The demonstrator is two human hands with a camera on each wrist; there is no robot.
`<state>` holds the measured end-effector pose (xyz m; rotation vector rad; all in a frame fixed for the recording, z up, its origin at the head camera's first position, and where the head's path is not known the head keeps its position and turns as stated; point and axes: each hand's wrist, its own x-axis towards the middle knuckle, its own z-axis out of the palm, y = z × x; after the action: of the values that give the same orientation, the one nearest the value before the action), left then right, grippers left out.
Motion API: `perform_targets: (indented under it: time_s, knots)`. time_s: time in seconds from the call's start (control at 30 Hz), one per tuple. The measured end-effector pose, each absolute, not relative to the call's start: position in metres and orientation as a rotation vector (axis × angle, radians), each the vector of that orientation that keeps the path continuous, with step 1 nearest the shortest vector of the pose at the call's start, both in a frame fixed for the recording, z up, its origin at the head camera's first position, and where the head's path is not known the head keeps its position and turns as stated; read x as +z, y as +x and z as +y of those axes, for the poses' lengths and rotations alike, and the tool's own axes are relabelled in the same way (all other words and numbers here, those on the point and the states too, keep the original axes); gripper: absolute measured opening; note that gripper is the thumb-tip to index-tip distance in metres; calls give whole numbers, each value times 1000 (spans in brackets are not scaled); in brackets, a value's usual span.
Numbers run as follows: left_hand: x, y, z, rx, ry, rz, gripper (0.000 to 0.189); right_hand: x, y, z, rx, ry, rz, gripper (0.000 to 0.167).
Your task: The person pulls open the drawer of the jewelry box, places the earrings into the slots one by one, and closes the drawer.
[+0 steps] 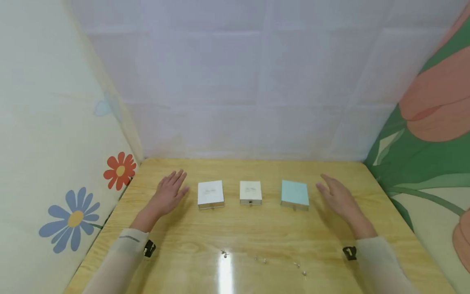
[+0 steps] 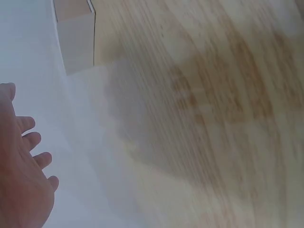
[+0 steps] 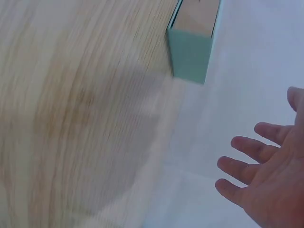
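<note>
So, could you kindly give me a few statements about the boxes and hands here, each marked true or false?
1. A cream box stands between a white box and a blue-green box. True.
2. The left hand is beside the white box, and the right hand beside the blue-green one. True.
3. The three boxes are stacked. False: they stand apart in a row.
4. Small metal pieces lie on the table, nearer the person than the boxes. True.
5. The right hand makes a fist. False: its fingers are extended.
</note>
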<state>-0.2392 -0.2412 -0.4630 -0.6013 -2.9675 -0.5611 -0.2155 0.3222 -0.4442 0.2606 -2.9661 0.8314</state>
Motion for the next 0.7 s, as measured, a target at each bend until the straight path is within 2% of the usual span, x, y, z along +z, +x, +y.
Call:
perform_targets:
  time_s: [0.33, 0.7]
  knots:
    - [-469, -234, -227, -570, -619, -2990, 61, -438, -202, 292, 993, 270, -2952, 68]
    - [-478, -237, -218, -554, -663, -2968, 59, -438, -197, 256, 1069, 336, -2849, 55]
